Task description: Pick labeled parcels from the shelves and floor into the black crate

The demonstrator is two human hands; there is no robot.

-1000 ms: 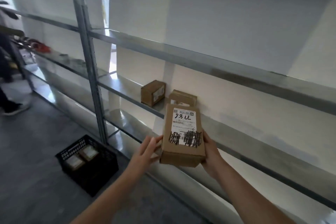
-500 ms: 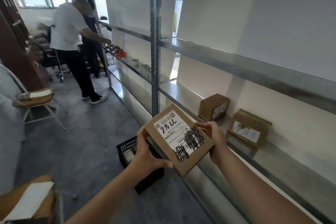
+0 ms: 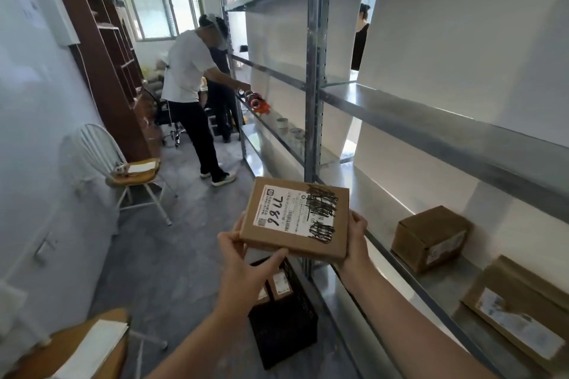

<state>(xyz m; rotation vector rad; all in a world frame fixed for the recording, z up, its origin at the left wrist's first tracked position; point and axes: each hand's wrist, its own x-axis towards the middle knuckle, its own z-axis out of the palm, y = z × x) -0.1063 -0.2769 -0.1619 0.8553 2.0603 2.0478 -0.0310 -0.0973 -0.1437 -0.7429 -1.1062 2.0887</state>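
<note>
At the frame's centre, the left hand and right hand gripped a flat labelled parcel, fingers curled round its opposite edges. Directly below it in the frame stood the black crate, with parcels inside. A brown box sat on the shelf at right.

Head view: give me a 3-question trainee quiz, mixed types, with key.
1. True or false: both the left hand and the right hand hold the parcel.
2. How many boxes lie on the shelf at right?
3. The crate stands: A on the shelf; B on the floor, below the parcel; C in the left hand.
Key: 1 true; 2 two; 3 B.
</note>
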